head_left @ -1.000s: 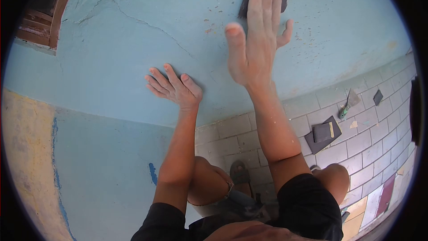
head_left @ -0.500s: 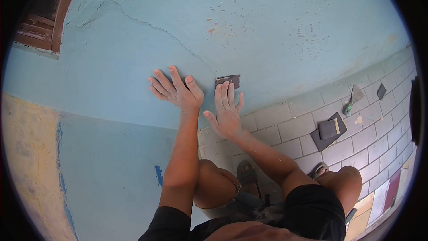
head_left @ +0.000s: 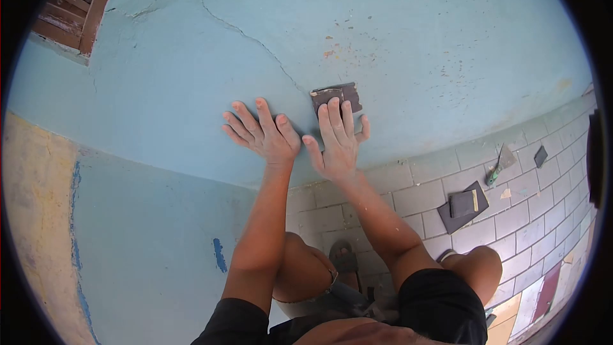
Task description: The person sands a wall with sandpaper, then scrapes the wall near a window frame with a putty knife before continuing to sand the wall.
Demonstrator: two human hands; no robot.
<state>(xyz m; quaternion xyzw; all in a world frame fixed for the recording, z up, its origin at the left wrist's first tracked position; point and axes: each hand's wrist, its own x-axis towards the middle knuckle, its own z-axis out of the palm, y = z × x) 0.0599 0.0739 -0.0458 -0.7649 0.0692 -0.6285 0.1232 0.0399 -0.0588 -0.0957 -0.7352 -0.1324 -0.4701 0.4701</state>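
Observation:
My left hand [head_left: 267, 133] lies flat on the light blue wall [head_left: 191, 76] with its fingers spread, holding nothing. To its right, my right hand [head_left: 338, 137] presses a dark, folded piece of sandpaper [head_left: 350, 94] against the wall under its fingertips. The thumb and little finger stand apart from the middle fingers. Pale dust coats both hands. A thin crack [head_left: 246, 35] runs down the wall and ends close to the sandpaper's left edge.
On the tiled floor [head_left: 408, 201] at the right lie dark sheets [head_left: 454, 220] with a dark block [head_left: 461, 205], a green-handled scraper [head_left: 495, 171] and a small dark piece [head_left: 541, 156]. A brown window frame [head_left: 96, 16] is at upper left.
The right hand and the sandpaper have slid upward on the wall, and more of the sandpaper shows. The left hand remains flat on the wall. The camera view has shifted slightly.

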